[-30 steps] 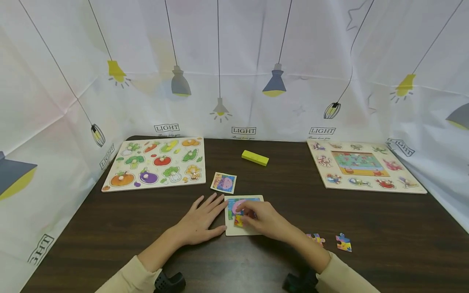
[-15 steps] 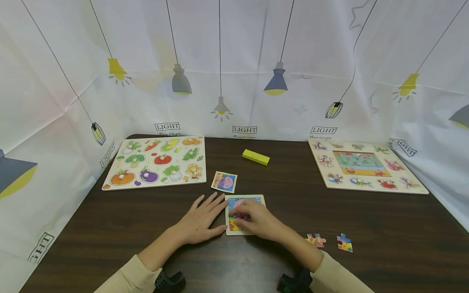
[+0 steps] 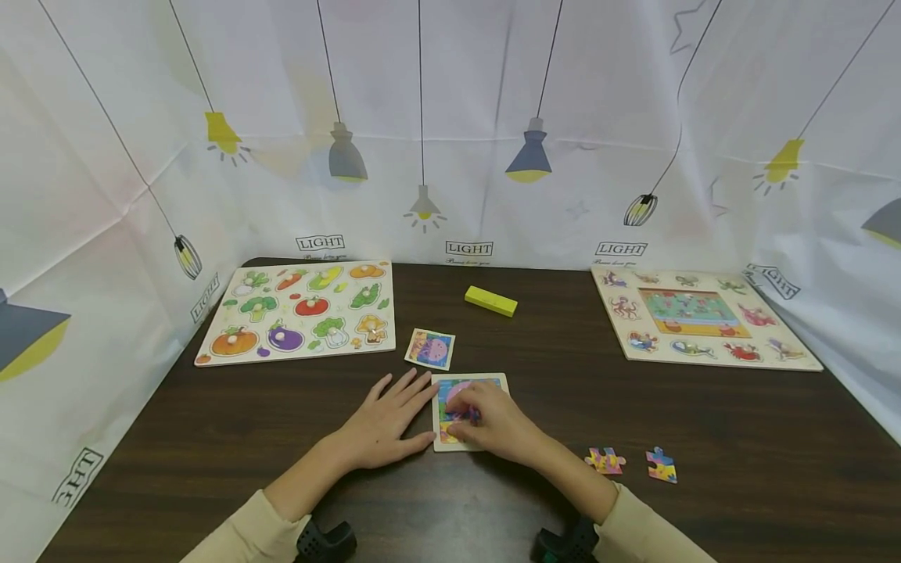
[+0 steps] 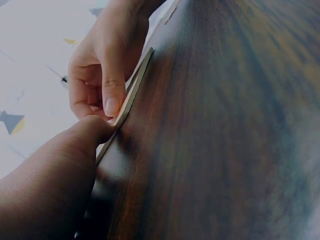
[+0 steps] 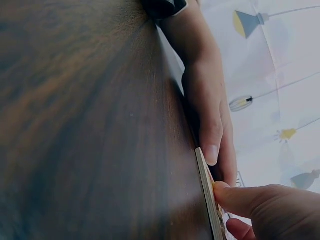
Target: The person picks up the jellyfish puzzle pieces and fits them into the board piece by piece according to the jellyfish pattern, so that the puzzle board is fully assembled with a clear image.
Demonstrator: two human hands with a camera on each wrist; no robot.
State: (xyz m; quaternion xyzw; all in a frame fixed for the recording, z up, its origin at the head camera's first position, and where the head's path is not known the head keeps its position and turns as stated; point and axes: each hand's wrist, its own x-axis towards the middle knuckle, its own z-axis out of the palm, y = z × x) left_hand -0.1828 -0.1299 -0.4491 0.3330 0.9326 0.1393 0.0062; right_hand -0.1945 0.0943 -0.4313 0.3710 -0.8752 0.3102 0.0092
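Note:
A small square jigsaw board [image 3: 457, 448] with a cream rim lies in front of me, its picture showing blue, green and pink. My left hand [image 3: 383, 426] rests flat with spread fingers, fingertips and thumb touching the board's left edge. Over the board, my right hand [image 3: 500, 422] bends its fingers and thumb around a jigsaw piece at the lower left, where yellow-orange [image 3: 447, 435] shows. Much of that piece and the board's right part are hidden under this hand. In the right wrist view, the thumb [image 5: 240, 199] touches the board's face near its edge.
Two loose jigsaw pieces, one pink-yellow [image 3: 605, 461] and one blue-yellow [image 3: 662, 465], lie to the right. Behind the board are a small picture card [image 3: 430, 349] and a yellow block [image 3: 490, 302]. A vegetable puzzle [image 3: 299, 313] and a sea-animal puzzle [image 3: 704, 320] lie farther back.
My right hand has moved slightly left and lowered the jigsaw piece from a tilted hold onto the board's lower left. My left hand has stayed put.

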